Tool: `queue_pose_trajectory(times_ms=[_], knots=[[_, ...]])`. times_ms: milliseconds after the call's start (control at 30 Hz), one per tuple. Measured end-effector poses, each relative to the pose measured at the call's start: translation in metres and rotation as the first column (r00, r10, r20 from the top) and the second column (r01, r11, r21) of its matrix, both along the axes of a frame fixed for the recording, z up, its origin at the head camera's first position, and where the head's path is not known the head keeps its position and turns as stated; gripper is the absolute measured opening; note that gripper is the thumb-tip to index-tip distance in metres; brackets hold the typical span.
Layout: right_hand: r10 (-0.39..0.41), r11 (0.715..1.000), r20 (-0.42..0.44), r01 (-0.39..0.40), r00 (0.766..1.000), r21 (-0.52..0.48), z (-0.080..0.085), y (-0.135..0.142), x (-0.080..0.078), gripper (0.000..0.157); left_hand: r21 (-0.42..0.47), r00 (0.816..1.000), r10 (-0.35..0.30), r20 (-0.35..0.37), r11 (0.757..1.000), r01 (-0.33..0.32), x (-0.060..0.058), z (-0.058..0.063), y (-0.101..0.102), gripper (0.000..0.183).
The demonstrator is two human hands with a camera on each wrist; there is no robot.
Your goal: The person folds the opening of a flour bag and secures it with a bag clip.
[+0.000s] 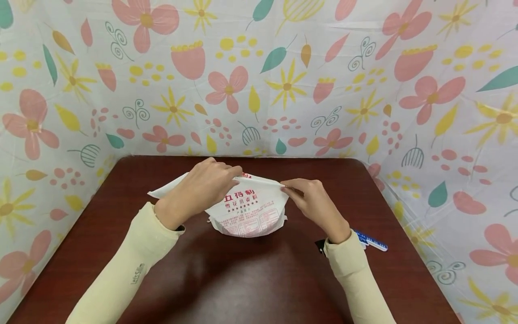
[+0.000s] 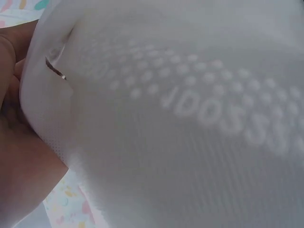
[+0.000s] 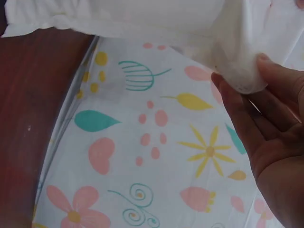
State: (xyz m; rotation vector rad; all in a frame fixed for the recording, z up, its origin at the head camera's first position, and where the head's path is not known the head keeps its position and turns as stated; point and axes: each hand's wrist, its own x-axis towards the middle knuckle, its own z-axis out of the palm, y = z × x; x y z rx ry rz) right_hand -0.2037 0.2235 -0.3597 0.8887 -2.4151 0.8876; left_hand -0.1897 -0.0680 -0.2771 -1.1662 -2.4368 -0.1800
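A white flour bag (image 1: 252,204) with red printing stands tilted over the middle of the table. My left hand (image 1: 204,186) grips its top edge, the fingers curled over it and part of the bag behind the wrist. At the right, my right hand (image 1: 313,200) pinches the bag's upper corner between thumb and fingers. In the right wrist view, that white corner (image 3: 237,71) sits between the fingertips of the right hand (image 3: 280,128). White bag material (image 2: 180,156) fills most of the left wrist view, with the left hand (image 2: 23,166) at its edge.
The dark red-brown table (image 1: 259,279) lies beneath. A blue and white strip-like object (image 1: 372,240) lies by the right wrist, partly hidden by the sleeve. Flower-patterned cloth (image 1: 263,90) hangs at the back and along both sides.
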Motion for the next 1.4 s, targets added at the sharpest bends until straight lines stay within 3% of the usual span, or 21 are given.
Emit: queue_pose_trajectory(times_ms=[100,233,333,667,900,1100,1400], knots=[[-0.013,1.0,-0.017,0.013,1.0,-0.005,-0.003,0.003,0.001,0.016,-0.01,0.999,0.032,-0.014,0.999,-0.032,-0.001,-0.003,-0.001,0.011],[-0.031,1.0,-0.034,0.031,0.999,0.003,-0.005,0.004,0.003,0.016,0.014,0.999,0.044,0.021,0.999,-0.044,-0.001,-0.007,-0.005,0.015],[-0.041,0.999,-0.038,0.041,0.998,0.019,-0.006,0.005,0.004,0.017,0.019,0.998,0.049,0.024,0.999,-0.05,-0.001,-0.009,-0.006,0.009],[-0.048,0.998,-0.035,0.049,0.998,0.034,-0.013,0.007,0.008,0.025,0.029,1.0,0.022,-0.006,0.999,-0.022,-0.001,-0.013,-0.007,0.025],[-0.085,0.993,-0.081,0.091,0.993,0.078,-0.015,0.03,0.018,0.038,0.018,0.999,0.028,-0.02,0.999,-0.028,0.001,-0.014,-0.007,0.026],[-0.145,0.985,-0.111,0.154,0.983,0.082,-0.015,0.053,0.03,0.037,0.011,1.0,0.016,-0.016,1.0,-0.015,0.0,-0.013,-0.006,0.026],[-0.246,0.958,0.006,0.242,0.969,0.153,-0.033,0.089,0.051,0.036,0.05,1.0,0.026,0.0,0.998,-0.026,0.0,-0.016,-0.005,0.026]])
